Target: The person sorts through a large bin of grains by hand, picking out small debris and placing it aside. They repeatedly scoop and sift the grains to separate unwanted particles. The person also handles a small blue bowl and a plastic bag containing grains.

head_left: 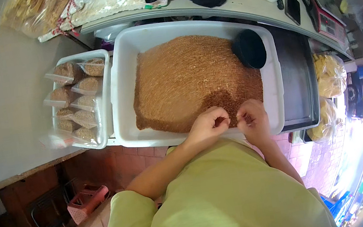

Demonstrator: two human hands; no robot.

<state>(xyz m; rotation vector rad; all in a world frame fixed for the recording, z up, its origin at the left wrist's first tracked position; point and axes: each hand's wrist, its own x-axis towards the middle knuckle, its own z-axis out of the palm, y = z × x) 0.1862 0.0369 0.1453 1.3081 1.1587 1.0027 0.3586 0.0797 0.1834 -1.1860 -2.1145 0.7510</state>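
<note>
Grey counter [231,8] behind white tub [125,89] (both hands' fingers pinched on brown grain [185,79]).

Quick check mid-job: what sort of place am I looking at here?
Probably a street food stall or small packing stand. A big white tub holds a heap of brown shredded snack, sealed bags of it fill a bin alongside, and a weighing scale sits on the counter by a lit street.

Brown grain [190,81] is lying heaped in the white tub [121,75], filling most of it.
</note>
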